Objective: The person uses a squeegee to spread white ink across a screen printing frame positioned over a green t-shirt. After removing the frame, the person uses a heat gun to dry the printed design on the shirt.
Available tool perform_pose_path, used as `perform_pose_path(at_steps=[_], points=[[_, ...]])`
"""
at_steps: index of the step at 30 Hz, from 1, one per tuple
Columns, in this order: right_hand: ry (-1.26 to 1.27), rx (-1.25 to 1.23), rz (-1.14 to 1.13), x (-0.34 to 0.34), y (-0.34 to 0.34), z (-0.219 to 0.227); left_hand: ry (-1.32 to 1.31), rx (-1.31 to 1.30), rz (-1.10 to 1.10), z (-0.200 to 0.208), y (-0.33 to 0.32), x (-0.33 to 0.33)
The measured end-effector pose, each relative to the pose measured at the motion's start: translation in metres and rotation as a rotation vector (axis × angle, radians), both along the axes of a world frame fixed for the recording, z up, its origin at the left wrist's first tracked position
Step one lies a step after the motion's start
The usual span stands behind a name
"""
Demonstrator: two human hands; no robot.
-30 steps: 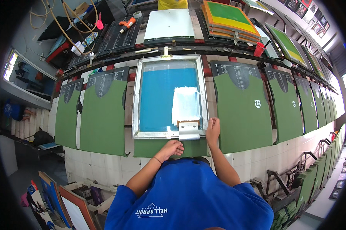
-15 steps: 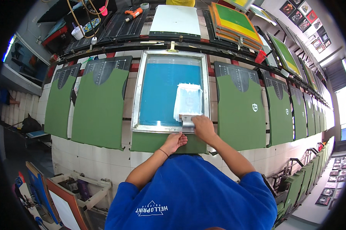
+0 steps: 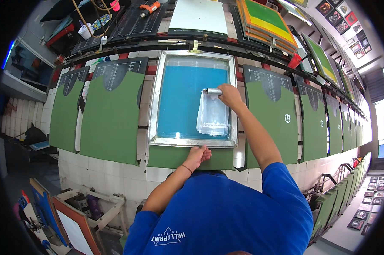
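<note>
A screen printing frame (image 3: pixel 155 93) with a metal rim and blue mesh lies over a green shirt (image 3: pixel 166 157). My right hand (image 3: pixel 231 97) is closed around the grip of a squeegee (image 3: pixel 214 91), near the middle of the right half of the mesh. Below its blade, a patch of white ink (image 3: pixel 212 114) spreads toward me, with a thicker line at its near end. At the frame's near edge, my left hand (image 3: pixel 197 157) has its fingers curled, with the thumb side touching the rim.
Green shirts on dark boards stand either side, one on the left (image 3: pixel 111 114) and one with a white print on the right (image 3: pixel 270 123). Behind the rail are a white board (image 3: pixel 198 17), stacked screens (image 3: pixel 266 21), a red cup (image 3: pixel 295 60) and an orange heat gun (image 3: pixel 150 8).
My right hand has carried the squeegee from the frame's near end up to the far end of the white patch. The left hand stays at the near rim.
</note>
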State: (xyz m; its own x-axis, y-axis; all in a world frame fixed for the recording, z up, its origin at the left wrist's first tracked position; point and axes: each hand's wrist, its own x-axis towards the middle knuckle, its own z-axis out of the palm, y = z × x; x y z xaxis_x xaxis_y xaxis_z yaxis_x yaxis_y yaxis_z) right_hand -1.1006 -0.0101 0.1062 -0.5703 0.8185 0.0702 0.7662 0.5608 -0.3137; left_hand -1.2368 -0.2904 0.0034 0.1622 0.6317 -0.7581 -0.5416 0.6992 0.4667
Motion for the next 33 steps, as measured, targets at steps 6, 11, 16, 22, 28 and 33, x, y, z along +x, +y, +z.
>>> perform_pose_path(at_steps=[6,11,16,22,28,33], points=[[-0.016,-0.007,-0.035,0.007,-0.070,-0.005,0.020,0.051,-0.022,0.008,-0.002,-0.002],[0.067,-0.028,-0.047,0.027,-0.174,-0.002,0.587,0.229,-0.456,0.063,0.000,-0.023],[0.155,0.040,-0.076,0.026,-0.213,-0.004,1.494,1.087,-0.436,0.112,0.009,-0.017],[0.219,0.171,-0.125,0.015,-0.136,-0.024,1.455,1.443,-0.459,0.061,0.125,-0.021],[0.084,0.055,-0.111,0.004,-0.041,-0.005,1.450,1.422,-0.392,0.088,0.213,-0.034],[0.133,0.001,-0.107,0.016,-0.146,0.002,1.456,1.370,-0.530,0.093,0.108,-0.027]])
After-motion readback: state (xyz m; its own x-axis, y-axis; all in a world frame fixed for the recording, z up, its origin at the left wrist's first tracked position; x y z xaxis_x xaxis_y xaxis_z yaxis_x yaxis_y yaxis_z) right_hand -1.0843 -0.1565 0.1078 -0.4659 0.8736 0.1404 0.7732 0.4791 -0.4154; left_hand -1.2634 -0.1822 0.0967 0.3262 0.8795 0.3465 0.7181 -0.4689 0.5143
